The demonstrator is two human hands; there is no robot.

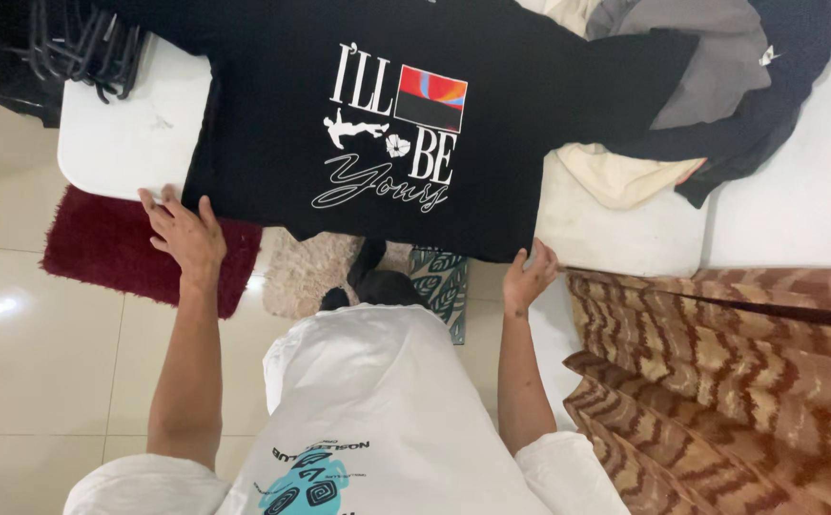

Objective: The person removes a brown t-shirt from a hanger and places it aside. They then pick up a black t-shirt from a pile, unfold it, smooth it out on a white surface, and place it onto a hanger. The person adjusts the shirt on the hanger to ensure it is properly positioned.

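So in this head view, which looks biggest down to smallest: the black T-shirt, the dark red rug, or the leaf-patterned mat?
1. Black T-shirt, by far the largest.
2. Dark red rug.
3. Leaf-patterned mat, though the shirt and the person's body partly hide it.

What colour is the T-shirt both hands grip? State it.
Black, with a white print and a red, orange and blue patch: the T-shirt, seen in the head view.

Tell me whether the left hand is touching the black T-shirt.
Touching: the head view shows the left hand with fingers resting on the black T-shirt's hem corner.
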